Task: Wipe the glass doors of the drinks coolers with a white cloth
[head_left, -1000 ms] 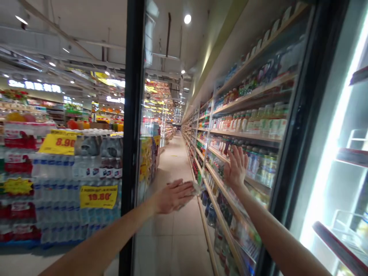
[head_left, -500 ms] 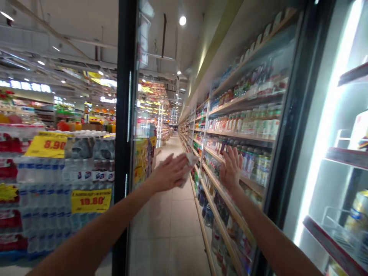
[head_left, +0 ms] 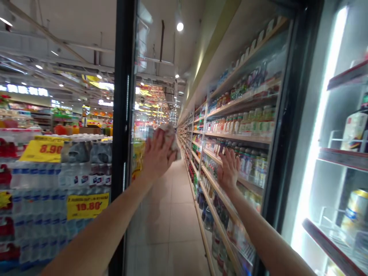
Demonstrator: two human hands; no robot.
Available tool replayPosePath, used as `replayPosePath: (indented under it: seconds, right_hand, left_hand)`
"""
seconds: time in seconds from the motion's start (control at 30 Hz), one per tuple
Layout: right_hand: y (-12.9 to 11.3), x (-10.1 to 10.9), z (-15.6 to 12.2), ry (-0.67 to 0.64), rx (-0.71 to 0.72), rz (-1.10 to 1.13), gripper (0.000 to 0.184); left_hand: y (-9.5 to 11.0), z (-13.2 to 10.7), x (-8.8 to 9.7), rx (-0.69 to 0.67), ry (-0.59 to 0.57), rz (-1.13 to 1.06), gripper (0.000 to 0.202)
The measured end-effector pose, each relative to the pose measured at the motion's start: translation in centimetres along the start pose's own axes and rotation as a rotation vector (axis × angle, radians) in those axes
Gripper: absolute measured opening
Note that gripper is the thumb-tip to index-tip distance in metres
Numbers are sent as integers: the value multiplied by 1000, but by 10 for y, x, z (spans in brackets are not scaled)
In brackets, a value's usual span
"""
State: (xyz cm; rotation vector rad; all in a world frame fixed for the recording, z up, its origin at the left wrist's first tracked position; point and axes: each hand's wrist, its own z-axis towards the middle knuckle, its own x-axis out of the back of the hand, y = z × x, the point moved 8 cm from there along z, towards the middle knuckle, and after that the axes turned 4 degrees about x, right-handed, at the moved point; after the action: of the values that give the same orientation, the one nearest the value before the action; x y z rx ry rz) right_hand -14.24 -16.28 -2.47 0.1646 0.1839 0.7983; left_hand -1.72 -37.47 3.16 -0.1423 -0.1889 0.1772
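Straight ahead stands a glass cooler door (head_left: 169,226) in a black frame, swung out from the cooler. My left hand (head_left: 156,155) presses a pale crumpled cloth (head_left: 173,140) against the glass, its fingers pointing up and somewhat spread. The cloth sticks out past the fingers to the right; the rest is hidden beneath the hand. Lower right on the pane, my right hand (head_left: 228,170) rests with its fingers raised and holds nothing. Drink shelves and an aisle show in the glass.
At the right is the lit cooler interior, with wire-fronted shelves (head_left: 342,159), a can (head_left: 356,212) and a bottle (head_left: 355,128). To the left, beyond the black door edge (head_left: 122,115), stand stacked water packs (head_left: 43,214) with yellow price signs (head_left: 87,205).
My left hand has moved up and to the left across the glass with the cloth, turning its fingers upward. My right hand stays nearly in place. The view has shifted slightly.
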Motion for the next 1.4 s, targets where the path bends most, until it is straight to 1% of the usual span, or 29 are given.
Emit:
replayPosePath:
  seconds: [0.07, 0.1, 0.13, 0.2, 0.27, 0.3, 0.33, 0.37, 0.4, 0.5, 0.53, 0.57, 0.6, 0.7, 0.73, 0.77, 0.8, 0.83, 0.93, 0.97, 1.0, 1.03, 1.07, 1.17, 1.23, 1.27, 1.3, 1.33, 1.4]
  right_hand:
    - [-1, 0, 0, 3, -7, -6, 45]
    - [-1, 0, 1, 1, -10, -5, 45]
    - [-1, 0, 1, -2, -9, -1, 45]
    - [-2, 0, 1, -4, 3, 8, 46]
    - [-2, 0, 1, -4, 13, 12, 46]
    - [-2, 0, 1, -1, 17, 12, 46]
    - [-2, 0, 1, 2, 19, 11, 46]
    - [-2, 0, 1, 5, 21, 10, 47]
    - [-3, 0, 1, 7, 23, 10, 47]
    - [-4, 0, 1, 14, 16, -1, 47]
    - [-4, 0, 1, 11, 10, -4, 47]
    - [-4, 0, 1, 12, 8, -5, 47]
    - [-4, 0, 1, 15, 12, -4, 47]
    - [-2, 1, 1, 10, 26, -3, 47]
    - [-1, 0, 0, 5, 27, -6, 48]
    - [0, 0, 0, -4, 28, -9, 48]
    - [0, -1, 0, -11, 28, -10, 48]
    - [0, -1, -1, -14, 29, -10, 48]
    - [-1, 0, 0, 6, 26, -8, 47]
    - [-1, 1, 0, 12, 17, -6, 47]
    - [-1, 1, 0, 14, 7, -2, 47]
    - [-1, 2, 1, 14, -2, 2, 46]
    - [-1, 2, 1, 9, -10, 5, 46]
    - [0, 1, 0, -17, -17, 1, 45]
    - [1, 1, 0, -25, -12, -1, 45]
    - [1, 1, -1, -23, -11, 2, 45]
    - [2, 1, -1, -18, -13, 8, 45]
    - [2, 1, -1, -12, -15, 14, 45]
    - [1, 0, -1, -7, -12, 21, 46]
  left_hand:
    - [-24, 13, 12, 240, 124, -10, 58]
    - [-23, 16, 12, 294, 156, -17, 60]
    - [-12, 16, 8, 294, 159, -21, 59]
    - [30, 14, -11, 128, 85, -32, 57]
    - [78, 5, -31, -157, -46, -52, 55]
    - [92, 1, -35, -264, -83, -60, 54]
    - [94, -1, -36, -310, -94, -60, 53]
    - [85, 1, -32, -289, -78, -53, 53]
    - [67, 7, -25, -207, -41, -40, 53]
    - [5, 24, -1, 152, 131, -16, 55]
    - [-3, 26, 3, 220, 168, -15, 56]
    - [-1, 27, 2, 228, 180, -16, 56]
    - [13, 25, -3, 168, 160, -19, 56]
    - [83, 7, -29, -232, -5, -46, 50]
    - [99, -1, -34, -337, -45, -57, 48]
    - [104, -7, -35, -394, -66, -62, 46]
    - [100, -9, -34, -396, -66, -61, 45]
    - [86, -6, -28, -346, -45, -52, 46]
    - [21, 9, -5, -19, 91, -19, 51]
    - [7, 12, 0, 80, 130, -15, 54]
    - [2, 12, 2, 130, 146, -14, 55]
    - [9, 12, -1, 125, 136, -14, 56]
    - [25, 9, -7, 70, 106, -17, 55]
    - [96, -7, -33, -218, -20, -44, 50]
    - [120, -14, -40, -345, -48, -62, 47]
    - [119, -13, -40, -364, -45, -62, 47]
    - [109, -9, -36, -345, -32, -55, 47]
    - [91, -2, -30, -284, -3, -45, 47]
    - [44, 15, -13, -70, 77, -24, 50]
